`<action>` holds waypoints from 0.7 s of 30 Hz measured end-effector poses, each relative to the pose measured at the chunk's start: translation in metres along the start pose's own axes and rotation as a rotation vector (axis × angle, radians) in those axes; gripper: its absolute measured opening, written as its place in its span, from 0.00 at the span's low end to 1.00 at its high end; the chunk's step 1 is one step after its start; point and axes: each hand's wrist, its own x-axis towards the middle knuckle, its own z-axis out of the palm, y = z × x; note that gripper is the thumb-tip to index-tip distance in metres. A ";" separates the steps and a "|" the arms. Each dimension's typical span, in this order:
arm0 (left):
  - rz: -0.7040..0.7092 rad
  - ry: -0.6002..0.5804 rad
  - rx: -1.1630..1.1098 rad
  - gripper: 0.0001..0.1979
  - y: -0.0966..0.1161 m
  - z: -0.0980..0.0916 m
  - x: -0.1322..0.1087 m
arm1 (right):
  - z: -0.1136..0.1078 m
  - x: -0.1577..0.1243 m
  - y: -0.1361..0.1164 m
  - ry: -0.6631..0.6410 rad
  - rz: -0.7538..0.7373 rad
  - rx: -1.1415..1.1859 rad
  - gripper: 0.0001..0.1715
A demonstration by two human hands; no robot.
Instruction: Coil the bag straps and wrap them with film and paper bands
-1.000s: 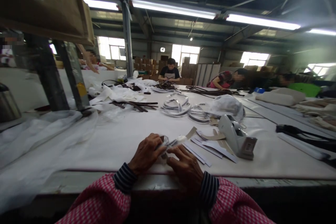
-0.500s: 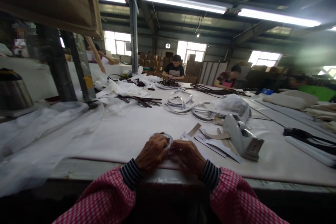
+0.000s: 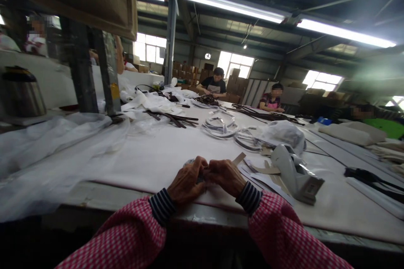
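Note:
At the near edge of the white table [image 3: 151, 155], my two hands meet. My left hand [image 3: 187, 181] is closed around a small round, grey-white piece [image 3: 189, 162]; only its upper edge shows, and its kind is unclear. Against it, with bent fingers pinched together, is my right hand [image 3: 225, 176]. Whatever the right fingers grip is hidden between the hands. To the right lie white and tan card strips [image 3: 268, 170], beside a grey tape dispenser [image 3: 295, 176].
Coils of grey-white strip [image 3: 219, 125] and a clear plastic bag [image 3: 284, 134] lie beyond my hands. Dark straps [image 3: 175, 118] are further back. Translucent sheeting [image 3: 63, 151] covers the left side, near a metal post [image 3: 110, 75]. Co-workers [image 3: 214, 84] sit across the table.
My left hand has turned, its thumb side now raised and covering more of the round piece. My right fingers have come over against the left. The whole view has shifted slightly.

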 end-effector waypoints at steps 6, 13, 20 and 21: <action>0.018 0.010 -0.038 0.20 -0.005 0.000 0.003 | 0.001 0.010 0.008 -0.051 -0.053 0.170 0.06; -0.095 0.106 0.181 0.19 -0.004 0.000 0.005 | 0.000 0.009 0.003 0.020 -0.150 0.199 0.10; 0.033 -0.108 0.271 0.05 -0.010 -0.001 0.005 | 0.005 0.006 0.014 -0.068 -0.068 0.322 0.08; 0.029 -0.118 0.256 0.05 -0.010 -0.001 0.006 | 0.003 0.008 0.014 -0.142 -0.045 0.354 0.05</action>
